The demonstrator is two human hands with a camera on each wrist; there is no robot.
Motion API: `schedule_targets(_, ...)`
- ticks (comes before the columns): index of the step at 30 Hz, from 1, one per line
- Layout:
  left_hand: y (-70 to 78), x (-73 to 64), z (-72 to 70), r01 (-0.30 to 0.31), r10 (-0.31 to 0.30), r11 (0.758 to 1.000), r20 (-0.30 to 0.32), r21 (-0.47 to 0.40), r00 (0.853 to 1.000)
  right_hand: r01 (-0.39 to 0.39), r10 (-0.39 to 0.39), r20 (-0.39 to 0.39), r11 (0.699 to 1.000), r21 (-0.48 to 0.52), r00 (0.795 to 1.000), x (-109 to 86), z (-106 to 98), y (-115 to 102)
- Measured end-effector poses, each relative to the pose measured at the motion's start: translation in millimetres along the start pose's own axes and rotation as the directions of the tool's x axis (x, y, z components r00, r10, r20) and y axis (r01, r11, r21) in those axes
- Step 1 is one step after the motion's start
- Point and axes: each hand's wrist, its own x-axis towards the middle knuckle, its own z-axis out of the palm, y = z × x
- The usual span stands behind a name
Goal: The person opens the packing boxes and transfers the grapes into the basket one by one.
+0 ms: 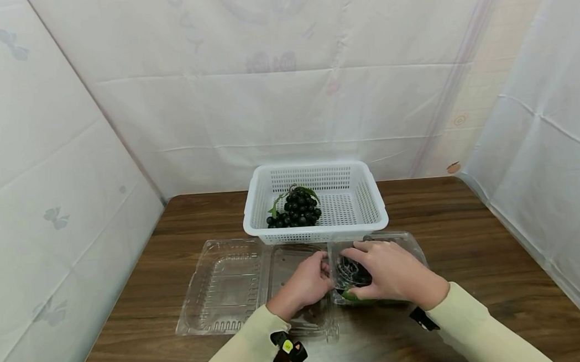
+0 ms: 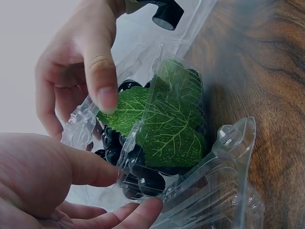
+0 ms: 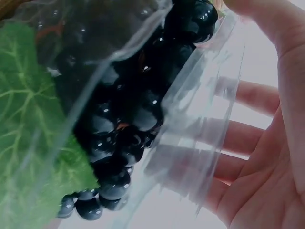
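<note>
A clear plastic clamshell container (image 1: 410, 243) holds dark grapes (image 3: 143, 105) and a green leaf (image 2: 174, 131), with its lid partly over them. My right hand (image 1: 392, 269) grips the container from above. In the right wrist view its fingers (image 3: 236, 138) show behind the clear plastic, while the left wrist view has its thumb at the leaf. At the container's left side, my left hand (image 1: 308, 279) holds the plastic edge between thumb and fingers, close to the lowest grapes. Another clear clamshell (image 1: 226, 284) lies opened flat under and left of my left hand.
Behind the containers stands a white slotted basket (image 1: 351, 210) with a bunch of dark grapes (image 1: 299, 208) and leaves at its left. Everything rests on a brown wooden table (image 1: 148, 306). White sheeting (image 1: 266, 110) encloses the back and sides.
</note>
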Motion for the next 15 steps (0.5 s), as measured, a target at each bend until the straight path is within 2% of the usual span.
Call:
schedule_targets(8,2.0,1.2,0.2,0.016,-0.016,1.0,0.001,-0.008,1.0,-0.003,0.004,-0.05,1.0,0.004,0.999,-16.6,3.9,15.3)
schedule_targets(15,4.4,-0.9,1.6,0.021,-0.021,1.0,-0.001,-0.017,1.0,-0.008,0.012,-0.073,0.999,0.047,0.997,-26.8,2.3,24.7)
